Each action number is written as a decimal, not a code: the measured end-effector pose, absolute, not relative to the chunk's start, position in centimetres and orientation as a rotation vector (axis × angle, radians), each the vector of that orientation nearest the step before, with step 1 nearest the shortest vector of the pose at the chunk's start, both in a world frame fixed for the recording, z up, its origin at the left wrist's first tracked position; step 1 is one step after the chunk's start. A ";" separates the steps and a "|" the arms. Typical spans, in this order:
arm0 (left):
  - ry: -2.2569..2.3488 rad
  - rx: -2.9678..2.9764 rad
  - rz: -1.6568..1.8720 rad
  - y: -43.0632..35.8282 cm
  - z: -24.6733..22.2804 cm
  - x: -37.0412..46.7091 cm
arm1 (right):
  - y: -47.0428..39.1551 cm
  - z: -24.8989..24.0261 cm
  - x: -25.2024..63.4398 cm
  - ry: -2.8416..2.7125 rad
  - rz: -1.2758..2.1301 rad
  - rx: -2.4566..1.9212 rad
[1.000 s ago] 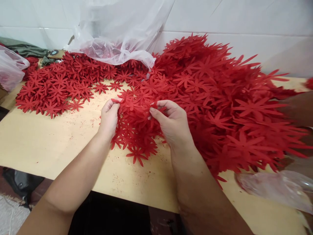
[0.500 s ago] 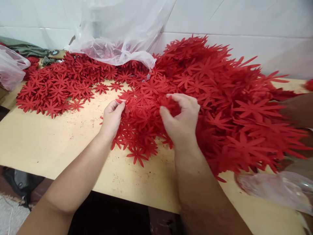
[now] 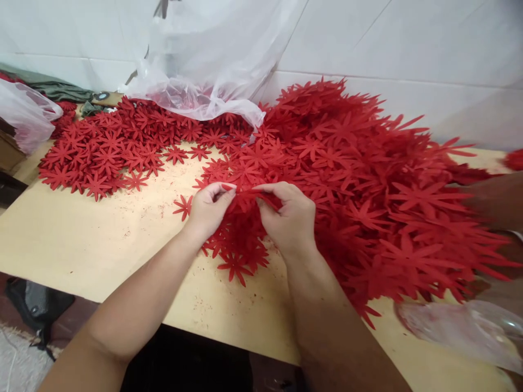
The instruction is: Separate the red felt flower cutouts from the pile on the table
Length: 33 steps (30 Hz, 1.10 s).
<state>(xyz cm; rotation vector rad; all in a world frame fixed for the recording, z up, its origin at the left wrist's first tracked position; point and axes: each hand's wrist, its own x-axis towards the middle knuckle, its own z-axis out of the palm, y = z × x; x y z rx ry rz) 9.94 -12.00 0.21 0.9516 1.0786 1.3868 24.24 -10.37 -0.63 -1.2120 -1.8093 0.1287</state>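
Observation:
My left hand (image 3: 209,213) is closed, thumb and forefinger pinching the edge of a red fabric flower piece (image 3: 248,195). Close by on the right, my right hand (image 3: 289,219) pinches red petals too. Between the hands the red fabric blends into the heap behind, so I cannot tell whether they hold one flower piece or two. Below and behind them lies a heap of small red flower pieces (image 3: 235,264) with pointed petals. To the right rises a large pile of bigger red flower pieces (image 3: 368,163).
Another pile of small red flower pieces (image 3: 98,152) spreads at the left. A clear plastic bag (image 3: 204,100) hangs over the back against the tiled wall (image 3: 388,43). More plastic (image 3: 457,329) lies at the right front of the wooden table (image 3: 102,239). A black bag (image 3: 36,302) is below.
My hands have come together: the left moved right, the right moved slightly left and down. Both now pinch red fabric between them. The whole view has shifted a little.

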 end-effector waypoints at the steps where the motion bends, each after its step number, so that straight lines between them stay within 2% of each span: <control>1: 1.105 0.961 1.395 -11.9 0.1 10.0 | -10.1 -0.8 24.7 -1.798 0.076 -1.234; 7: 1.343 1.131 1.460 -11.3 -1.0 9.7 | -8.4 -1.0 29.0 -1.709 -0.131 -1.478; 11: 1.513 1.474 1.390 -11.9 -0.8 9.5 | -8.0 3.0 29.6 -2.001 0.078 -1.570; 16: 1.591 1.560 1.345 -12.1 -0.4 8.8 | -6.2 7.9 22.5 -2.035 0.377 -1.567; 19: 1.656 1.585 1.400 -11.7 -0.7 8.2 | -2.7 6.6 17.2 -2.302 0.366 -1.501; 26: 1.694 1.664 1.574 -11.0 -1.7 7.9 | 3.2 0.5 11.7 -2.433 0.173 -1.799; 33: 1.556 1.603 1.754 -10.3 -2.7 8.7 | 3.4 0.5 11.9 -2.425 0.150 -1.779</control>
